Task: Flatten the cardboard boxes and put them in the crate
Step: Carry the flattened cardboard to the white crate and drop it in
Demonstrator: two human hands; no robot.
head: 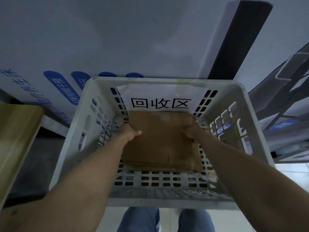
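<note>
Knees (138,220): just beside the crate (167,202) | left hand (129,133), right hand (190,133): each clamped on one side edge of the flattened cardboard (160,141), keeping it level | cardboard: low inside crate, probably so it settles flat | paper sign (160,97): far wall.

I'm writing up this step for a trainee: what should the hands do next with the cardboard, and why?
Probably release it and lift both hands out. The left hand and right hand grip the side edges of the flattened cardboard, which already lies flat, low inside the crate.
</note>
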